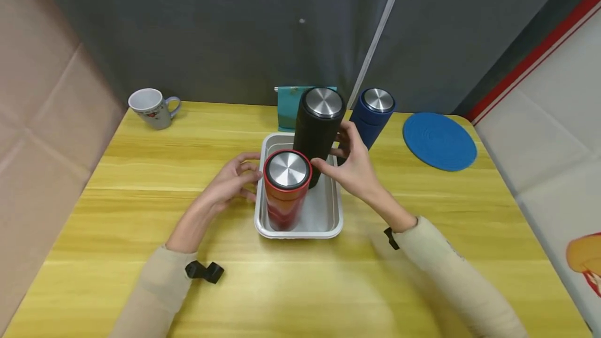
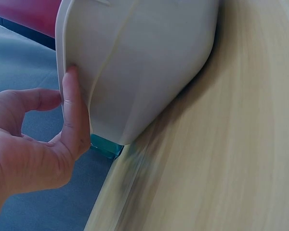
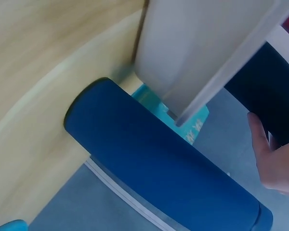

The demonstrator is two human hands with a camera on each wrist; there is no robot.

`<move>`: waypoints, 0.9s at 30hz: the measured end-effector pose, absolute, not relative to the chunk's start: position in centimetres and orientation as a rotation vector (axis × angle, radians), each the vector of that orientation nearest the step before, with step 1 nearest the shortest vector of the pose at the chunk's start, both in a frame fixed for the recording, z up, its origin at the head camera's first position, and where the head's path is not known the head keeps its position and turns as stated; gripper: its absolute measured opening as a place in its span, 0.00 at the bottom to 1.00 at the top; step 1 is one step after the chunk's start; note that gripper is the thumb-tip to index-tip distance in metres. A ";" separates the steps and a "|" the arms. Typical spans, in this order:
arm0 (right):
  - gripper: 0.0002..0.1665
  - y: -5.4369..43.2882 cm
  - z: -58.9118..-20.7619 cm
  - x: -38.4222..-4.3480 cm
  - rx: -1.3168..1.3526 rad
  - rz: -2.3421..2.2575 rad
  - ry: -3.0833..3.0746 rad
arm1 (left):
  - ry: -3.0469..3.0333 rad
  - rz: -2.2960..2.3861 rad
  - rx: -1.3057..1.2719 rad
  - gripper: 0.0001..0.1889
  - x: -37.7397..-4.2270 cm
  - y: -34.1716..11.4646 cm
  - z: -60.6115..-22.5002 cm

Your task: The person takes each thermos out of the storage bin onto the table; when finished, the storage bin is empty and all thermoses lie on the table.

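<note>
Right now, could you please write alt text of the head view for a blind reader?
The right hand grips a black flask beside a red flask in a tray, whose side the left hand touches. A mug is at far left, a blue flask and blue mat at right.

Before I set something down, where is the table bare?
Bare table: between mug and left hand; in front of the tray, between left sleeve and right sleeve; between blue disc and right sleeve. Crowded: around the tray's far end, with teal item, black bottle, blue bottle and right hand.
</note>
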State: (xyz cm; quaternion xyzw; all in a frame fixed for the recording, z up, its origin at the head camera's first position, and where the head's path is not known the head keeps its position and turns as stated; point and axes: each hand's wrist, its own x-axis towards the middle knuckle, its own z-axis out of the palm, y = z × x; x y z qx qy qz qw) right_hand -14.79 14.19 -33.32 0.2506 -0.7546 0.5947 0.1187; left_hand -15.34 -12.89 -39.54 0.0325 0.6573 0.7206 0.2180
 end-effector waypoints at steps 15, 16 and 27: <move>0.45 17.6 -29.4 -14.0 0.701 1.703 -2.195 | 1.816 2.012 0.078 0.28 -14.9 -12.9 -39.5; 0.45 18.0 -29.3 -13.9 0.698 1.695 -2.197 | 1.814 2.011 0.073 0.28 -15.0 -12.9 -39.5; 0.45 20.1 -29.4 -13.2 0.677 1.708 -2.204 | 1.798 2.017 0.058 0.27 -15.0 -13.0 -39.5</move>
